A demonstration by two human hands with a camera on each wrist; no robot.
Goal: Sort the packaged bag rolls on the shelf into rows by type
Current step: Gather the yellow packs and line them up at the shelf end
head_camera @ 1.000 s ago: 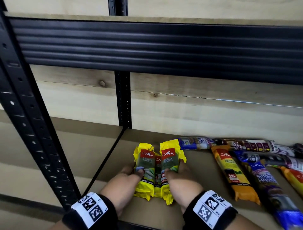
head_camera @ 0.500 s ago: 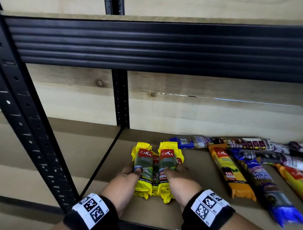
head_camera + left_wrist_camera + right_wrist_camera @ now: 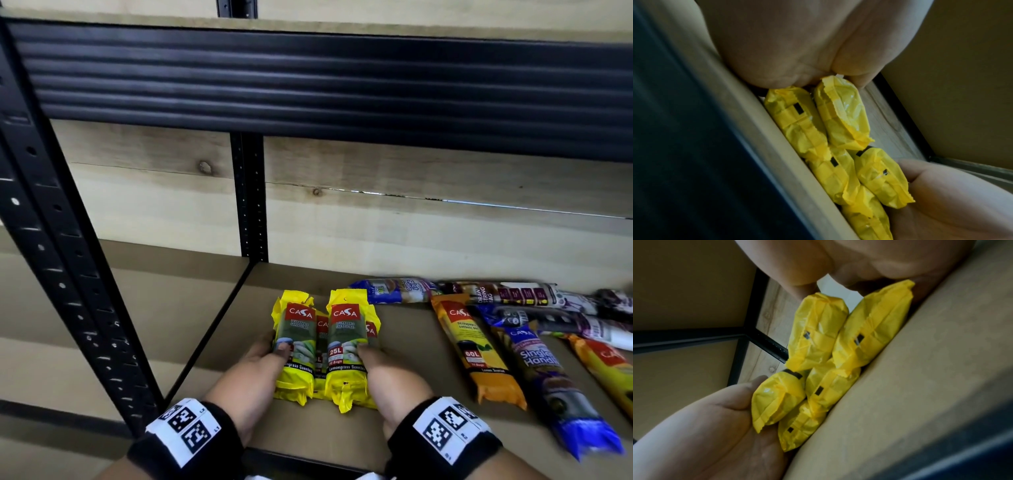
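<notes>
Head view | cluster of yellow plastic-wrapped bag rolls (image 3: 325, 346) lower centre on brown shelf board (image 3: 404, 346) | clasped betw. left hand (image 3: 251, 383) & right hand (image 3: 394, 383), thumbs pressed on top | orange & blue rolls (image 3: 479, 346) lower right.

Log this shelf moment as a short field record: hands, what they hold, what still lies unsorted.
left hand: grips the left side of the yellow rolls
right hand: grips their right side
yellow rolls: stacked bundle of Casa 25L packs, pressed together between both hands, on the shelf board
orange roll: Casa 60L, lying apart to the right
blue roll: beside the orange roll, unsorted
back rolls: lie crosswise by the wall
</notes>
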